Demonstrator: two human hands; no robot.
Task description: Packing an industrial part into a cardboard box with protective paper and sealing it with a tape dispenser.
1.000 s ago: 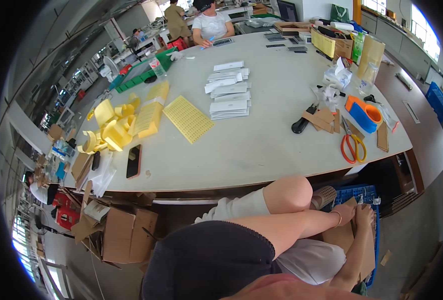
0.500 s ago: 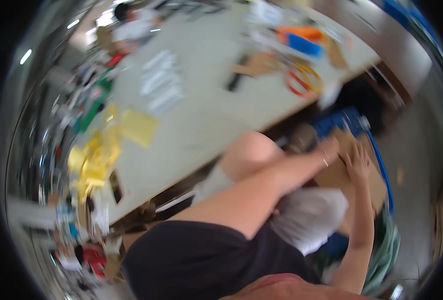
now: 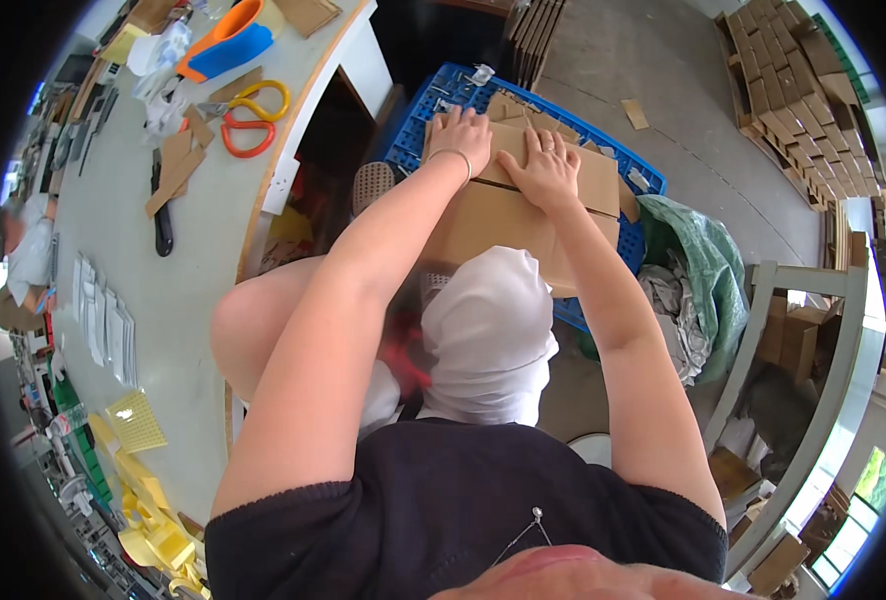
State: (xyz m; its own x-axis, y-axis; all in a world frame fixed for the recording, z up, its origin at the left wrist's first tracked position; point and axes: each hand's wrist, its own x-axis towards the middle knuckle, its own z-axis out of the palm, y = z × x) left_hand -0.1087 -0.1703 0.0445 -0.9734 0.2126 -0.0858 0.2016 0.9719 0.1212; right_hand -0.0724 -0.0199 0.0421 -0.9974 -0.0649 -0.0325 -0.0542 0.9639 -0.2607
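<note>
A brown cardboard box [image 3: 493, 222] rests on a blue plastic pallet [image 3: 410, 130] in front of my knees. Its top flaps are folded down, and a dark seam runs across between them. My left hand [image 3: 460, 138] lies on the far left part of the box, its fingers reaching toward the far edge. Flat on the top near the seam is my right hand [image 3: 546, 170], thumb apart from the fingers. Neither hand holds anything that I can see.
Left, a worktable [image 3: 213, 190] bears scissors [image 3: 251, 118], an orange and blue tape dispenser [image 3: 228, 45], a black-handled tool [image 3: 164, 225] and white packets [image 3: 105, 318]. Right of the box stands a green sack [image 3: 708, 270]. Farther off are stacked cardboard [image 3: 803, 95] and a grey frame [image 3: 753, 350].
My view has swung right, bringing the box to the upper middle. My hands remain on the box; the left has shifted slightly and now lies flatter, fingers extended. The earlier frame is blurred.
</note>
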